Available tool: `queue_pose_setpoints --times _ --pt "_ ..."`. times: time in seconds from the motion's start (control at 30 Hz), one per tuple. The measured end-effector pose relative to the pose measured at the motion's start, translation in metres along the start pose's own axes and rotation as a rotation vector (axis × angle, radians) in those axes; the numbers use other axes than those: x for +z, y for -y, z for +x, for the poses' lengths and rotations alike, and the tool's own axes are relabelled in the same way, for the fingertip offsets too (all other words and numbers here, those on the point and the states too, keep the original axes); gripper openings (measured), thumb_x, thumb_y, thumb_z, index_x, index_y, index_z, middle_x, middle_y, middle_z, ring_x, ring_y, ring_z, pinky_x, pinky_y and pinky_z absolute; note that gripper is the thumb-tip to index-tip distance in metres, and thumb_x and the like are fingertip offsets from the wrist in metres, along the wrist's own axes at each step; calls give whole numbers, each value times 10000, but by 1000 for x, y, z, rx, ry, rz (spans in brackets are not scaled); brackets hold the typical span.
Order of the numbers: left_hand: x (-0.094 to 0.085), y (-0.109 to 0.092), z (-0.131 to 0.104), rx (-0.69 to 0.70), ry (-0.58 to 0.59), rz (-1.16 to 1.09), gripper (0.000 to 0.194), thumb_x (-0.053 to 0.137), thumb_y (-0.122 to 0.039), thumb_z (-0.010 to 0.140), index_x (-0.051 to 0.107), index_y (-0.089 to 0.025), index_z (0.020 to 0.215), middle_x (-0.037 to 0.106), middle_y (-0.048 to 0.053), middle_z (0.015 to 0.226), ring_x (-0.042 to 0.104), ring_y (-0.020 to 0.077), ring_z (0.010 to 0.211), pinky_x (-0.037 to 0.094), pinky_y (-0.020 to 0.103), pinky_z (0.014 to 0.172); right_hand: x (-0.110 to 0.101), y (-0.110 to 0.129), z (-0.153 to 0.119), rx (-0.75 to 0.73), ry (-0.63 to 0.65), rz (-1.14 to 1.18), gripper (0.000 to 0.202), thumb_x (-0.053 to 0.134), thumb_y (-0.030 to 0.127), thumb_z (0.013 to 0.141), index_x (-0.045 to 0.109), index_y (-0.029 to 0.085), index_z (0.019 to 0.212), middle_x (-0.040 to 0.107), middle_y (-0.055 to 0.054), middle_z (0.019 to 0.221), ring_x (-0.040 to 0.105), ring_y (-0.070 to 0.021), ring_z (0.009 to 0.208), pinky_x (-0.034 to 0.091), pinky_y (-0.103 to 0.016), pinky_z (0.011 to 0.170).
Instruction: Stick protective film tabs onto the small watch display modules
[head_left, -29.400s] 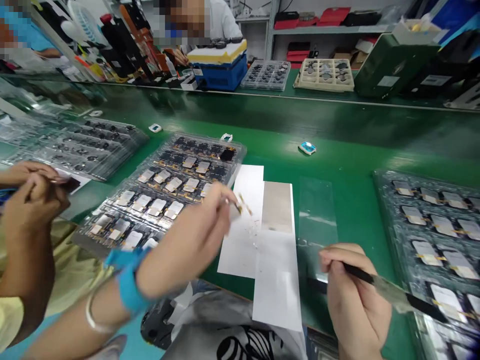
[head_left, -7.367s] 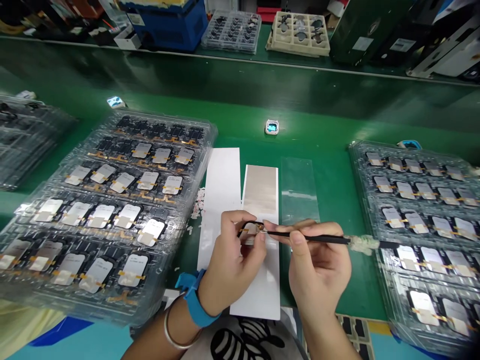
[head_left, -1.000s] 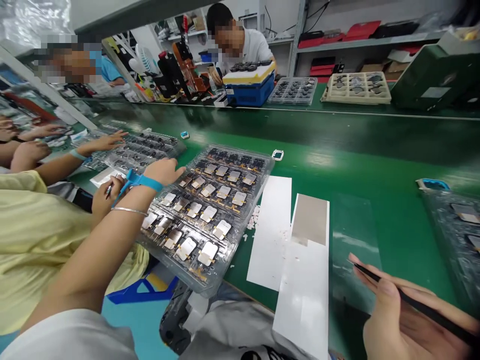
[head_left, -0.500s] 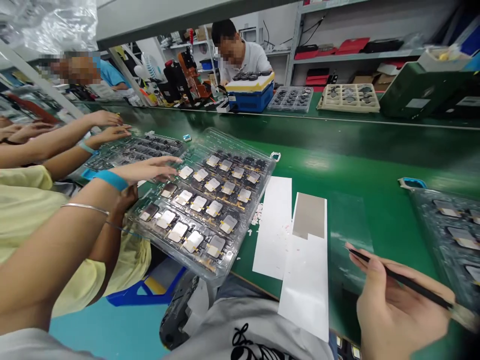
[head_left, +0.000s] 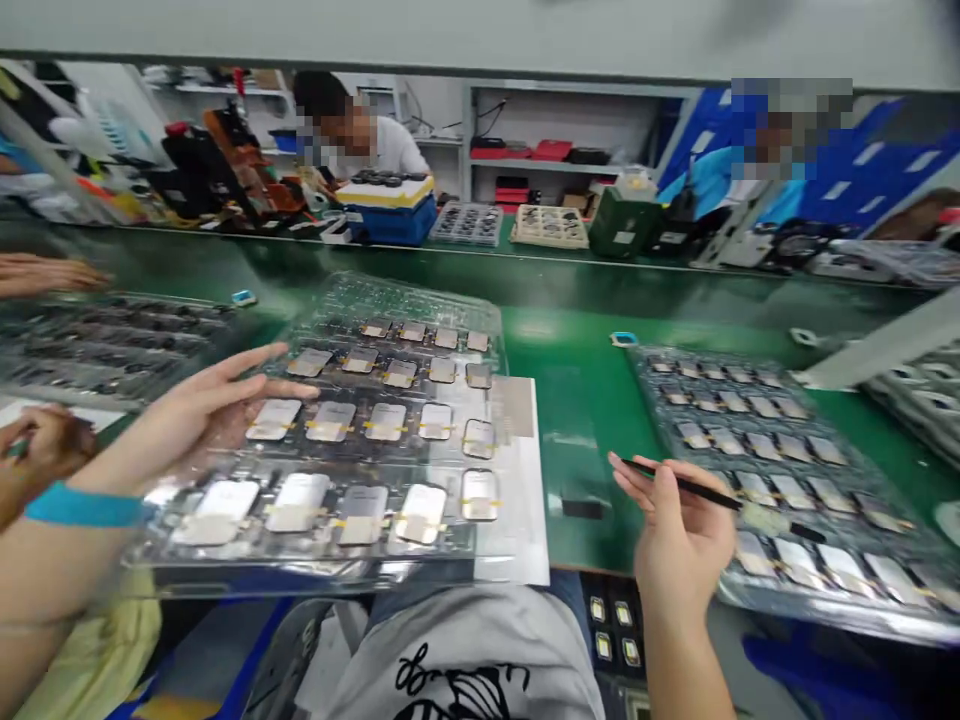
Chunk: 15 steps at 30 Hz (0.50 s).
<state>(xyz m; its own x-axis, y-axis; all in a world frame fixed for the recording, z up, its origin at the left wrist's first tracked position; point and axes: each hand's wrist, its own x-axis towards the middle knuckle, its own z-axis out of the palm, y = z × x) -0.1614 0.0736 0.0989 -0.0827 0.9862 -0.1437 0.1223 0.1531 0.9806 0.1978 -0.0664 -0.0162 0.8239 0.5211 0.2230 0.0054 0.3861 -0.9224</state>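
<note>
My left hand, with a blue wristband, lies over the left side of a clear plastic tray. Its fingers are stretched out and apart, and its underside is hidden. Rows of rounded-square silver parts with small yellow tabs fill the tray. In my right hand is a thin black stick-like tool with a pale band toward its rear, pinched like a pen. That hand hovers between this tray and a second loaded tray. White sheets lie partly beneath the nearer tray.
A small dark strip lies on the green bench. Left of me, a co-worker's hands are beside another tray. Across the bench a person sits behind a blue box. An angled post stands at right.
My view has swung right. The nearer tray has shifted right over the white sheets and sits straighter, my left hand still at it. My right hand keeps the black tool.
</note>
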Motion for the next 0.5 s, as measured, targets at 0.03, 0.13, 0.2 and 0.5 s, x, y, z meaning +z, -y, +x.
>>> queue_pose_setpoints --times 0.03,0.13,0.2,0.5 --pt "14 3 -8 -24 68 -22 491 630 -155 902 551 -223 1381 805 56 898 452 56 451 383 107 399 -11 8 1 -45 -51 -4 268 782 323 799 596 180 931 741 -18 827 780 -236 730 644 -290 654" --pt "67 13 -33 -22 219 -116 615 600 -114 907 436 -252 1483 801 80 969 475 63 468 388 119 406 -47 34 6 -154 -174 -34 262 751 321 824 602 197 1000 753 -20 845 782 -236 753 635 -292 658" --pt "111 18 -50 -27 290 -218 627 556 -74 920 383 -203 1508 801 96 919 428 58 431 376 128 398 -73 48 11 -173 -186 -79 271 686 356 874 602 211 1088 767 -51 888 782 -250 808 632 -329 687" --pt "317 40 -108 -153 659 -327 587 412 -185 1040 123 -248 1547 767 83 984 690 132 673 538 233 605 -199 56 81 -337 -409 -281 256 573 320 940 619 164 1138 735 -53 938 734 -163 803 564 -317 805"
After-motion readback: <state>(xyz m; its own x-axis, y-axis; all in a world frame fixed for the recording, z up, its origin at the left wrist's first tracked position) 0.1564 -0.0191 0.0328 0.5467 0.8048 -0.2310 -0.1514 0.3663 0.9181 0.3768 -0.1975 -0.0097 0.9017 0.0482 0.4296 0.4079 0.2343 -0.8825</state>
